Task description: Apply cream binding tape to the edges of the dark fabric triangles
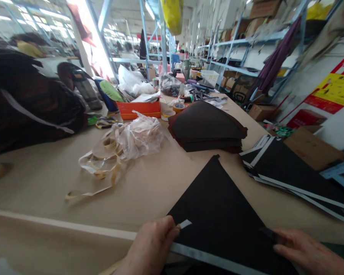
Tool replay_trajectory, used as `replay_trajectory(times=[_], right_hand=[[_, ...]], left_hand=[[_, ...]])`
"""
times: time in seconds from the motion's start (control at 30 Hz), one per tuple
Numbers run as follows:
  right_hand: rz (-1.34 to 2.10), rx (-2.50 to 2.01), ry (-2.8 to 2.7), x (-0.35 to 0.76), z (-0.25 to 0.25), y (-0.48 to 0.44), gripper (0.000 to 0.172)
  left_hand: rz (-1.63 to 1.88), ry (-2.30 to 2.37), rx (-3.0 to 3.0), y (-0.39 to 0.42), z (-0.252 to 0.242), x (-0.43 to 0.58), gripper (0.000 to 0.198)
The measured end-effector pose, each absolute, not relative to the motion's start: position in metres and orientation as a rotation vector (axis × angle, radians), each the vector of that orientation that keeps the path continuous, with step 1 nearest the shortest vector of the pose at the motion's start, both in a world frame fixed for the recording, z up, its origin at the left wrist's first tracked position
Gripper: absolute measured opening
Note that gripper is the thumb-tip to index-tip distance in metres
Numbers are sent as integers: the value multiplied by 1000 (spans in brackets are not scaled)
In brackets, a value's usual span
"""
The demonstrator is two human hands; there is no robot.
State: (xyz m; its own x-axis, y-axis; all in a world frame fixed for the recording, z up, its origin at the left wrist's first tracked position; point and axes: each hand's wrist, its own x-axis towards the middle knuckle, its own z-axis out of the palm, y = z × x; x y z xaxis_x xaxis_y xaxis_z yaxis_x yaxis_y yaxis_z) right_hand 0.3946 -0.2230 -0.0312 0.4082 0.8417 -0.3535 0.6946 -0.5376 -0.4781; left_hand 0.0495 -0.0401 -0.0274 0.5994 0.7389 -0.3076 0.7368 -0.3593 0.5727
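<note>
Nearest the camera, at the bottom of the frame, a white strip (186, 224) is pinched between the thumb and finger of the left hand (150, 246), above the left edge of a black sheet (218, 210). At lower right, a dark piece (267, 232) is gripped by the right hand (305, 248) at the sheet's right edge; whether it is part of the sheet cannot be told. The sheet is spread across the lower centre, its narrow corner pointed up the table (149, 183), and its lower edge is bordered by a pale band (206, 259).

Just beyond that corner, a stack of dark pieces (209, 124) is seen. At right, black pieces with white edging (301, 175) are piled. Left of centre, a clear plastic bag (143, 135) is set beside loose beige tape (101, 152). Behind them, an orange box (139, 110) is filled with papers, with scissors (106, 123) placed to its left. At upper left, a large dark bundle (31, 110) is heaped.
</note>
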Motion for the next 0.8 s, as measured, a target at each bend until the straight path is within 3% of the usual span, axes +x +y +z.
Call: replay_trajectory(times=[0.13,0.3,0.47,0.67,0.8], right_hand=[[1206,-2316,-1395,403,-22,-240,33],[1006,-2146,-1361,383,-2,-202,33],[1298,-1815,-1311,320,4,-143,34],[1501,-1644,-1372,285,-5,-110,12],[1498,-1623,-1406,288,-7,-105,12]], left_hand=[[97,1099,1750,-52,-23,70,23],[199,1055,1422,-64,-12,90,27],[227,1094,1460,-72,-9,92,26],[232,1096,1525,-74,-10,93,27],[207,1085,1619,-69,-14,90,27]])
